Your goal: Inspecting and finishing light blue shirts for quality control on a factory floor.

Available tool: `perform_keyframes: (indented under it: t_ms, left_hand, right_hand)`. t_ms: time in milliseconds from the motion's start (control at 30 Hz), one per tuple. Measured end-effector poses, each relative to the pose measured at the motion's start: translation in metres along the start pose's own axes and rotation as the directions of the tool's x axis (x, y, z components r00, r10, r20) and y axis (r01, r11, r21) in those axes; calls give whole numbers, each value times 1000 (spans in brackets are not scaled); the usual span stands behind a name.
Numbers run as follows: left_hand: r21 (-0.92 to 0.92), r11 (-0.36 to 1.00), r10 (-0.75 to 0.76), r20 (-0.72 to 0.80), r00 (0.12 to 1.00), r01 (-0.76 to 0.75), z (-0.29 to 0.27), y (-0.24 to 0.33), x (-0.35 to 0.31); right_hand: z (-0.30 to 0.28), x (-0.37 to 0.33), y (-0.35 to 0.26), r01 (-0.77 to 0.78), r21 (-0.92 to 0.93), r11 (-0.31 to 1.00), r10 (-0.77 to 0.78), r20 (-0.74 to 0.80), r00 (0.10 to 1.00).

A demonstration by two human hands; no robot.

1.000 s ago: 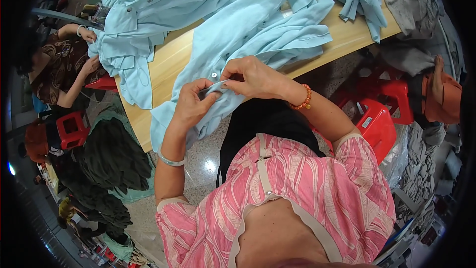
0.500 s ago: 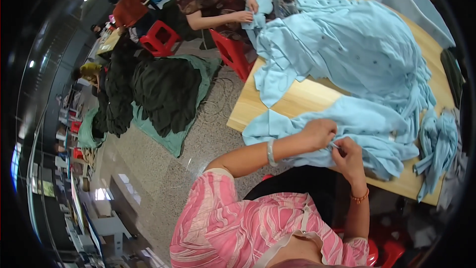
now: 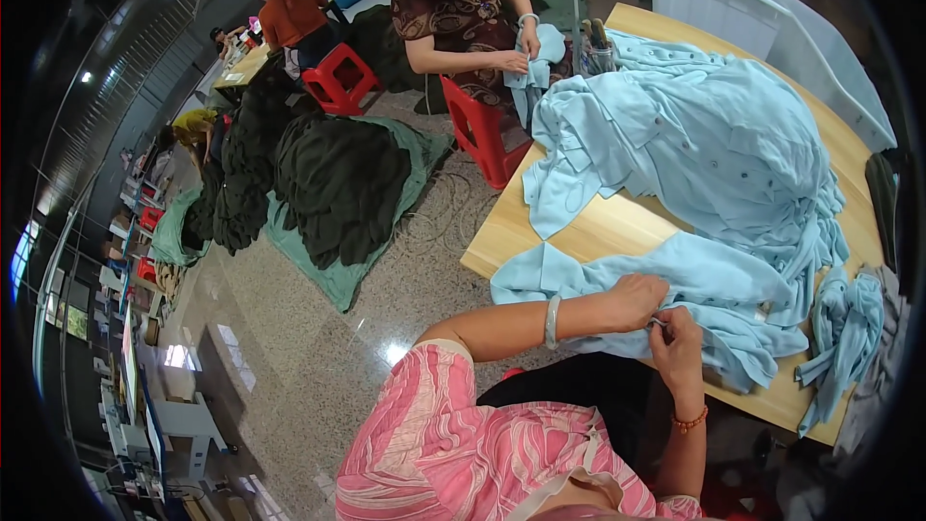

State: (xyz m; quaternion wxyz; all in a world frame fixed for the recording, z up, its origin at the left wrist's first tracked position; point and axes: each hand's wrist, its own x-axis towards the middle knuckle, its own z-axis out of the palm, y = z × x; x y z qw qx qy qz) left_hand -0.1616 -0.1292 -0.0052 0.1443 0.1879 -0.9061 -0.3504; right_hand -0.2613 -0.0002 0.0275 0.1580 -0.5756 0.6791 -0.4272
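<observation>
A light blue buttoned garment (image 3: 723, 275) lies spread along the near edge of the wooden table, its collar end toward the left. My left hand (image 3: 637, 302), with a pale bangle on the wrist, is closed on the garment's near edge, fingers curled down. Close against it, my right hand (image 3: 677, 342) pinches the same edge between thumb and fingers; a beaded bracelet circles that wrist. A small greyish bit shows between the fingertips, too small to name. Beyond my hands rises a large heap of light blue garments (image 3: 714, 135) with dark buttons.
The wooden table (image 3: 617, 222) holds a twisted blue cloth (image 3: 841, 338) at right and a jar of tools (image 3: 596, 53) at the far side. Across it, a person (image 3: 473, 29) handles blue cloth. Red stools (image 3: 482, 130), dark garment piles (image 3: 342, 183) and white bins (image 3: 714, 0) stand around.
The whole view has shifted, so the table and my hands appear lower and slightly right. Both hands stay closed on the garment's edge, fingers moved only slightly.
</observation>
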Motion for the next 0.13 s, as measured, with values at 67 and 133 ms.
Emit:
perform_keyframes:
  t_ms: [67,133]
  left_hand:
    - [-37,999,-35,34,999,36,-3,-4,2]
    - [-251,932,-197,256,947,261,-11,-11,10]
  right_hand:
    - [2,0,1,-13,24,1000,13,-3,1000]
    - [2,1,-2,-42,-21,999,41,-17,999]
